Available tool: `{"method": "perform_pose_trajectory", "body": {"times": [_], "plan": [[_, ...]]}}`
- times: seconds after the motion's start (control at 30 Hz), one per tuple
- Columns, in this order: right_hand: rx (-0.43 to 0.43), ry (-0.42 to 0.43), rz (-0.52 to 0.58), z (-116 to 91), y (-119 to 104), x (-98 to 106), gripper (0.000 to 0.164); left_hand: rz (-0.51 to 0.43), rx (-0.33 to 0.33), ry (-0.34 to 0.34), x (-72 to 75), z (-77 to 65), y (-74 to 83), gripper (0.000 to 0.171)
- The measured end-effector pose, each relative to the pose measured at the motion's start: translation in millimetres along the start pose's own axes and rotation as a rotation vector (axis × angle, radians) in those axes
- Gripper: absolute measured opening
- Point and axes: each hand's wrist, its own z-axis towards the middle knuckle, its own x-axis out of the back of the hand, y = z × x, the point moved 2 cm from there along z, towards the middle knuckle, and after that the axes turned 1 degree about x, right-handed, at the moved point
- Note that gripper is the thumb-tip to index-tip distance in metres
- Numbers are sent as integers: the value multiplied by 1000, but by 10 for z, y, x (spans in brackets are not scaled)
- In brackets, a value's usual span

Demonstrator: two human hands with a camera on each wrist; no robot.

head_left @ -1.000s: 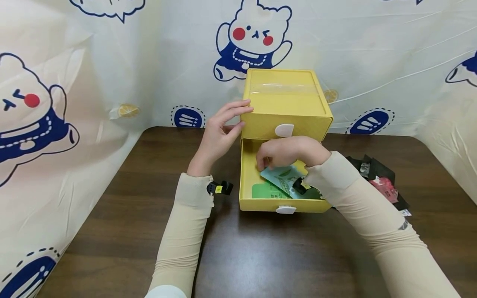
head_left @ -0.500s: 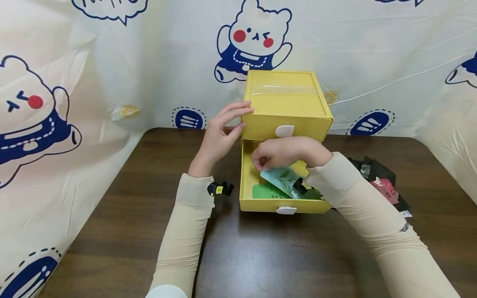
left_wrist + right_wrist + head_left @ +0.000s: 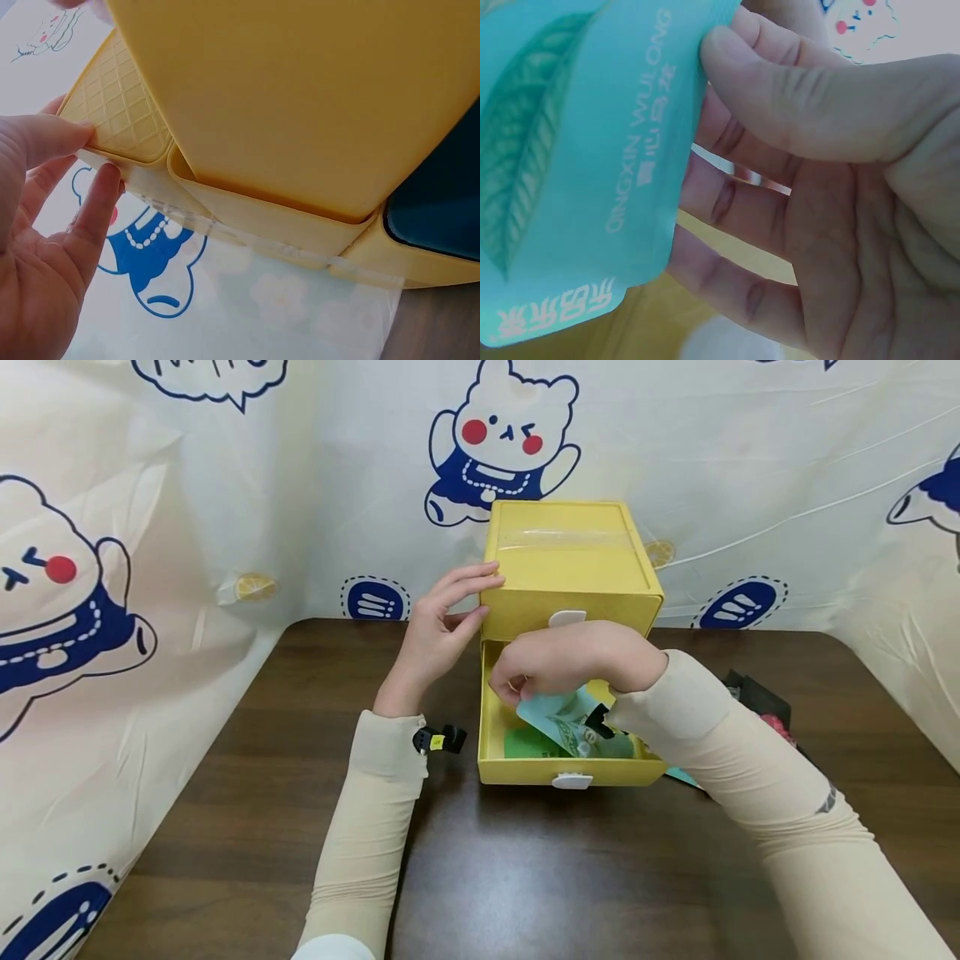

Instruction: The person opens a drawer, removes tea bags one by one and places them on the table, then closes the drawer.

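In the head view a yellow two-drawer box (image 3: 566, 560) stands at the back of the table, its lower drawer (image 3: 517, 772) pulled out. My left hand (image 3: 437, 631) touches the box's upper left front corner, fingers fairly straight; the left wrist view shows the thumb against the textured drawer front. Over the open drawer, my right hand (image 3: 577, 656) pinches a teal tea sachet (image 3: 577, 157) by its edge between thumb and fingers. The sachet bears a leaf print and the words "QINGXIN WULONG". Beneath it a green packet (image 3: 528, 744) lies in the drawer, partly covered.
Black packets (image 3: 763, 700) lie on the table right of the box, with a bit of red beside them, partly behind my right sleeve. A teal edge (image 3: 682, 777) shows beside the drawer. A printed curtain hangs right behind the table.
My right hand has moved slightly left and up, and the teal sachet's corner has lifted with it. My right forearm now covers more of the black packets. The left hand stays at the box.
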Motion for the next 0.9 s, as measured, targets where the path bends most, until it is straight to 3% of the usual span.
{"method": "perform_pose_trajectory", "body": {"times": [0.17,0.4,0.63,0.9], "plan": [[-65,69,-36,-110,-96,79,26,-2,-11,4,7,-4,-2,33],[6,264,-43,-350,-69,161,25,3,-23,2,11,-7,3,33],[-45,422,22,-707,35,236,20,18,-3,-2,-7,-18,12,34],[-53,654,-78,-1166,134,309,23,24,-9,7,-6,-14,0,35]]}}
